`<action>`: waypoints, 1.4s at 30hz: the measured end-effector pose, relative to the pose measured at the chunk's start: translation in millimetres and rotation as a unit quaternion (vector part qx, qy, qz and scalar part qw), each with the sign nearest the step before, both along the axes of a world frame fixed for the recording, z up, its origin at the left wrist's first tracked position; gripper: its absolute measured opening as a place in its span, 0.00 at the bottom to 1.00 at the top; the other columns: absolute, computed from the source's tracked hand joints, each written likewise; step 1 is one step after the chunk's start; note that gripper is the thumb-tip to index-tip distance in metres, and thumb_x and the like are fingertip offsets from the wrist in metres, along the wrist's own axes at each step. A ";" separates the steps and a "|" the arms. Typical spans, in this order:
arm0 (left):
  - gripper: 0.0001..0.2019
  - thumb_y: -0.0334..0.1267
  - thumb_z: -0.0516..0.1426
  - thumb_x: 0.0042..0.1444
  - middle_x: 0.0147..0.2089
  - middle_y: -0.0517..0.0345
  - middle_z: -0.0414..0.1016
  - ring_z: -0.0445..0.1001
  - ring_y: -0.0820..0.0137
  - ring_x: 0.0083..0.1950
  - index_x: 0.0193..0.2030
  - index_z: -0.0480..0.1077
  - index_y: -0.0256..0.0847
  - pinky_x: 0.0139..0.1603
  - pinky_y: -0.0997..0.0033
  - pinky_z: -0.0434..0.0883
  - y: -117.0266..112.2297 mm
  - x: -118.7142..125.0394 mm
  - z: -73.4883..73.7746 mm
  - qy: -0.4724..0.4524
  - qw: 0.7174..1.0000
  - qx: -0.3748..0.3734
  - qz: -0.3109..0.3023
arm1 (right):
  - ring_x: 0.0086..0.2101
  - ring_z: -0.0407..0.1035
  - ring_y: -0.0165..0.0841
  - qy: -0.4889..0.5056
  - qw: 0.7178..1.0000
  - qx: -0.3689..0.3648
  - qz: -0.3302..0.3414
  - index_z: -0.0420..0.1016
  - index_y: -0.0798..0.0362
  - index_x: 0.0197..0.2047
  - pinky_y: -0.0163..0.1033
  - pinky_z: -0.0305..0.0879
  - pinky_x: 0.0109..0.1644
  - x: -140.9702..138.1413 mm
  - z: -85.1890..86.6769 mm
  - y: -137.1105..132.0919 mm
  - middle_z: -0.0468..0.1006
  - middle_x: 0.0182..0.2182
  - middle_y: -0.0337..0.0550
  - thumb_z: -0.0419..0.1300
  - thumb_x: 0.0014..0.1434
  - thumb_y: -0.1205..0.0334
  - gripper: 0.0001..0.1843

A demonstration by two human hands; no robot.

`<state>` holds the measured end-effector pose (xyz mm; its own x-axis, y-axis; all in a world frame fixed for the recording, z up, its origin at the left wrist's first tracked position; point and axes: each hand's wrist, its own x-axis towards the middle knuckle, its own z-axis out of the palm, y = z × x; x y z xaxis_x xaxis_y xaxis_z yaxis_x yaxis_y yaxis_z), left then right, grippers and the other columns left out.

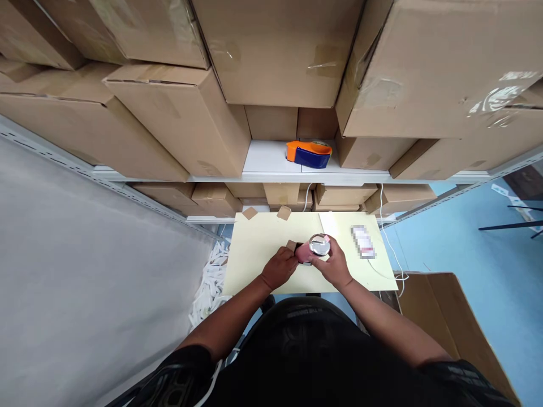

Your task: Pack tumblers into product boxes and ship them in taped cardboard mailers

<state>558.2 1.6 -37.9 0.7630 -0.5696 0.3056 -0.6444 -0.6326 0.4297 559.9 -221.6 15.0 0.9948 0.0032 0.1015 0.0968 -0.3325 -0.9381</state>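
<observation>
Over a pale yellow table (258,249), both my hands meet at a small object. My right hand (335,264) is closed around a pink item with a round shiny silver top (318,245). My left hand (279,268) is closed at the item's left end, where a dark part and a small brown cardboard piece (291,245) show. What the fingers of my left hand pinch is too small to make out.
Two small cardboard pieces (250,213) (284,212) lie at the table's far edge, and a blurred white label (363,242) lies to the right. An orange and blue tape dispenser (309,154) sits on a shelf among stacked cardboard boxes (178,113). An open box (441,316) stands at the right, white scraps (210,282) on the floor at the left.
</observation>
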 end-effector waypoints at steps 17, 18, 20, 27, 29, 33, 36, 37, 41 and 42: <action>0.02 0.32 0.62 0.59 0.40 0.52 0.69 0.68 0.61 0.47 0.36 0.72 0.41 0.49 0.58 0.73 -5.9 -18.6 -16.4 0.031 0.994 -0.077 0.072 | 0.61 0.65 0.54 -0.098 0.945 -0.303 0.071 0.77 0.51 0.56 0.60 0.65 0.65 -9.4 -46.9 5.5 0.73 0.58 0.57 0.73 0.50 0.44 0.34; 0.03 0.32 0.62 0.58 0.41 0.52 0.69 0.68 0.61 0.47 0.37 0.72 0.41 0.49 0.58 0.73 -5.7 -19.3 -16.1 0.036 0.993 -0.085 0.077 | 0.61 0.65 0.54 -0.091 0.943 -0.310 0.080 0.76 0.52 0.57 0.61 0.64 0.65 -8.2 -47.8 4.9 0.72 0.59 0.58 0.72 0.50 0.45 0.35; 0.03 0.31 0.62 0.58 0.41 0.53 0.69 0.68 0.61 0.48 0.37 0.71 0.41 0.50 0.58 0.74 -5.0 -19.8 -13.6 0.049 0.990 -0.099 0.088 | 0.62 0.64 0.54 -0.071 0.944 -0.305 0.103 0.71 0.52 0.63 0.61 0.64 0.65 -5.9 -48.4 3.6 0.70 0.62 0.58 0.72 0.51 0.47 0.40; 0.10 0.26 0.56 0.60 0.49 0.51 0.69 0.72 0.63 0.54 0.44 0.73 0.42 0.58 0.56 0.74 -2.6 -20.0 8.0 0.086 0.975 -0.163 0.127 | 0.51 0.75 0.44 0.031 0.982 -0.163 0.092 0.56 0.48 0.71 0.53 0.75 0.55 -12.4 -57.3 -3.4 0.71 0.59 0.53 0.65 0.58 0.57 0.40; 0.14 0.26 0.55 0.60 0.56 0.48 0.68 0.70 0.60 0.61 0.50 0.72 0.43 0.64 0.51 0.72 -4.0 -19.5 12.2 0.077 0.971 -0.181 0.139 | 0.50 0.76 0.43 0.030 0.985 -0.146 0.089 0.60 0.48 0.68 0.54 0.75 0.55 -16.3 -60.6 -3.2 0.74 0.55 0.50 0.63 0.60 0.57 0.35; 0.19 0.27 0.57 0.58 0.58 0.47 0.70 0.71 0.60 0.62 0.57 0.68 0.43 0.64 0.52 0.72 -10.1 -14.4 12.7 0.113 0.972 -0.187 0.092 | 0.54 0.73 0.43 -0.033 0.979 -0.160 0.123 0.65 0.48 0.66 0.55 0.73 0.59 -16.7 -62.2 -0.2 0.73 0.57 0.52 0.61 0.63 0.59 0.28; 0.19 0.28 0.59 0.58 0.55 0.50 0.75 0.74 0.61 0.57 0.56 0.68 0.43 0.62 0.54 0.74 -13.0 -11.1 9.0 0.152 0.974 -0.161 0.049 | 0.58 0.69 0.46 -0.085 0.965 -0.203 0.141 0.66 0.47 0.67 0.58 0.70 0.62 -12.8 -61.3 0.7 0.72 0.58 0.53 0.60 0.64 0.59 0.28; 0.18 0.28 0.58 0.59 0.54 0.51 0.76 0.75 0.61 0.57 0.55 0.69 0.44 0.61 0.55 0.74 -12.9 -11.0 7.7 0.156 0.975 -0.155 0.043 | 0.58 0.68 0.48 -0.095 0.960 -0.220 0.145 0.67 0.47 0.67 0.58 0.70 0.62 -11.5 -61.1 0.6 0.72 0.58 0.54 0.60 0.64 0.58 0.29; 0.17 0.24 0.54 0.58 0.54 0.50 0.75 0.73 0.63 0.59 0.51 0.71 0.42 0.64 0.54 0.72 -8.7 -10.7 4.4 0.136 0.976 -0.160 0.063 | 0.56 0.68 0.51 -0.104 0.937 -0.288 0.170 0.69 0.49 0.67 0.60 0.72 0.59 -9.0 -60.5 0.5 0.71 0.57 0.57 0.62 0.63 0.57 0.30; 0.17 0.24 0.54 0.57 0.56 0.49 0.74 0.72 0.62 0.61 0.51 0.72 0.42 0.66 0.53 0.71 -7.5 -8.8 4.2 0.127 0.975 -0.164 0.079 | 0.55 0.68 0.51 -0.104 0.933 -0.299 0.172 0.69 0.50 0.67 0.60 0.72 0.59 -8.9 -60.3 0.7 0.71 0.57 0.57 0.62 0.63 0.57 0.30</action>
